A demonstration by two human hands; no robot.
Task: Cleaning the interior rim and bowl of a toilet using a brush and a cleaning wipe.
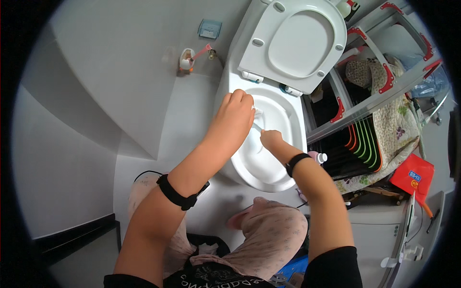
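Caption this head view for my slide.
Over a toilet bowl, seat raised, the right hand grips a thin grey rod, left hand nearby.

**Bathroom in a home**

A toilet (300, 123) with its seat (261, 53) raised stands by a pale wall (115, 53) bearing a small valve (212, 54), so this is a bathroom. It looks like a household one: a rack (357, 113) crowded with belongings, patterned cloth (396, 129) among them, a bottle (321, 157), printed trousers (276, 225) and a pink slipper (236, 220).
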